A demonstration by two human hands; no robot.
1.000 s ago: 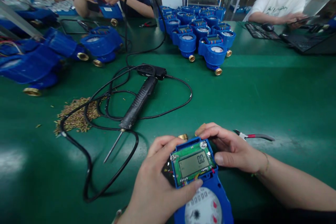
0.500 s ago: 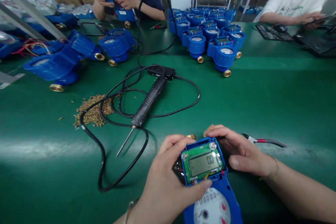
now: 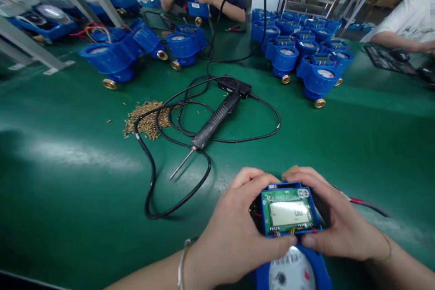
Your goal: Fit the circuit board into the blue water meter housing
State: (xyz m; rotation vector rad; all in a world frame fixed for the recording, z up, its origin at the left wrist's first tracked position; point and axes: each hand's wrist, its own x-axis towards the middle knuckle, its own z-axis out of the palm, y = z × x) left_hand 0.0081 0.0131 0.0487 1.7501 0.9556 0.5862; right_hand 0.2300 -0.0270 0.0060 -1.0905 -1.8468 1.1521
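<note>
Blue meter [image 3: 292, 263] cut off below.

The display [image 3: 290, 214] of the blue meter [image 3: 318, 260] by the near edge of the desk [image 3: 84, 190] shows two zeros (any point between them is blurred). The counter digits [image 3: 286, 259] on its dial [image 3: 292, 273] are too smeared to read. Toward the far edge, a white label [image 3: 195, 5] on another meter [image 3: 200, 12] is too small.
</note>
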